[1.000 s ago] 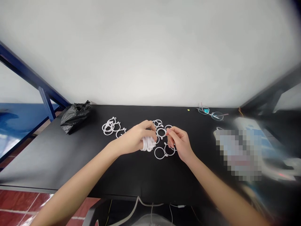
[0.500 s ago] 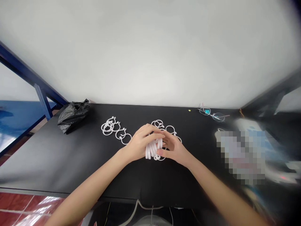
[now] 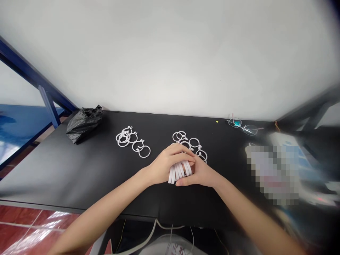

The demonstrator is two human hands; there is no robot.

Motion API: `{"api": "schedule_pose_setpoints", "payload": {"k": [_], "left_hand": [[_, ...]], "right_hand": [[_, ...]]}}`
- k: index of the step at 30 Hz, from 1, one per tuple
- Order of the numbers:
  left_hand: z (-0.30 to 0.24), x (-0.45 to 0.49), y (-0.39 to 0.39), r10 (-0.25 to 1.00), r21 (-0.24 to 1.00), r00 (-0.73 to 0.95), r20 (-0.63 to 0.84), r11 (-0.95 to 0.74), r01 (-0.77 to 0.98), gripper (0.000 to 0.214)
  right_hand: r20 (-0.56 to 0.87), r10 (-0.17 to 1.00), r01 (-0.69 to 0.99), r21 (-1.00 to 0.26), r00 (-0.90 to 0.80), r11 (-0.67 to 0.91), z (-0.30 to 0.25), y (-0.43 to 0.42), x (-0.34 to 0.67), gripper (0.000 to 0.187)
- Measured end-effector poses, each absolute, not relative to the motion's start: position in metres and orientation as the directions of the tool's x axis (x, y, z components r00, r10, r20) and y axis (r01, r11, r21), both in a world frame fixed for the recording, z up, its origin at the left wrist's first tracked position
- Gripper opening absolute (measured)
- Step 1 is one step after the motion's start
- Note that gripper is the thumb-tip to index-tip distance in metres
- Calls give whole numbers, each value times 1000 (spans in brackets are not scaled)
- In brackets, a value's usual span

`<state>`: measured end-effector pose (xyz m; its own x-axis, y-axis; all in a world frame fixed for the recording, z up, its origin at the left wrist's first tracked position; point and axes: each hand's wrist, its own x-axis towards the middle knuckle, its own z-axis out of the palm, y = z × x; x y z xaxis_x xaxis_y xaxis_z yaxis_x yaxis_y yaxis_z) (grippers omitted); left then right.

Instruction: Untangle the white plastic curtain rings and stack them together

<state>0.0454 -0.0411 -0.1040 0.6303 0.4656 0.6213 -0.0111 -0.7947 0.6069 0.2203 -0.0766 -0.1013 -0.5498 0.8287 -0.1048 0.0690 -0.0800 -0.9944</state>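
Observation:
Between my two hands is a stack of several white curtain rings (image 3: 178, 171), standing edge-on side by side. My left hand (image 3: 165, 163) curls over the stack from the left, its fingers lying across the top. From the right, my right hand (image 3: 204, 174) closes round the stack's other end, thumb along the lower front. Some of its fingers are hidden behind the rings and my left fingers. Just beyond my hands lie loose white curtain rings (image 3: 194, 142), partly covered by the hands. Another group of curtain rings (image 3: 123, 137), with small eyelets, rests further left.
A crumpled black plastic bag (image 3: 84, 124) sits at the back left of the black table (image 3: 87, 177). Eyeglasses (image 3: 242, 126) lie at the back right, behind a blurred-out object (image 3: 273, 175). Cables (image 3: 155, 230) hang below the front edge.
My hands have drawn closer together round the stack and shifted slightly right and nearer to me. More of the loose rings behind them now shows. The view has tilted a little.

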Motion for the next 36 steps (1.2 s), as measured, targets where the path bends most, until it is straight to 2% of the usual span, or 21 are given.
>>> {"api": "schedule_pose_setpoints", "payload": {"k": [4,6,11,15,19,24,28,31,34,36], "left_hand": [[-103,45,-41,445,612,634,633,-789,-56,26],[-104,44,-40,445,619,661,605,-785,-37,30],[-107,41,-39,462,666,721,517,-746,1,52],[-104,42,-41,470,653,755,458,-754,73,51],[-99,40,-41,445,590,805,392,-793,151,51],[-95,36,-39,442,626,845,301,-760,175,58],[-94,38,-39,423,678,850,314,-727,111,57],[-95,40,-41,407,722,829,384,-692,4,51],[-98,41,-43,510,829,772,379,-557,-39,48],[-101,42,-43,664,949,691,286,-296,-109,49]], "right_hand": [[-120,804,33,-992,-583,-124,-102,-78,219,31],[-127,811,11,-989,-571,-148,-105,-78,217,34],[-145,806,0,-984,-574,-177,-107,-78,213,27],[-146,801,-25,-980,-580,-197,-102,-80,210,31],[-159,792,55,-986,-589,-157,-100,-81,210,29],[-145,823,105,-989,-550,-104,-100,-83,212,28],[-114,881,157,-987,-460,-46,-103,-85,211,43],[-138,885,197,-979,-444,-54,-105,-85,209,34],[-171,857,134,-984,-486,-120,-105,-84,212,27],[-205,777,81,-977,-595,-196,-104,-82,217,28]]}}
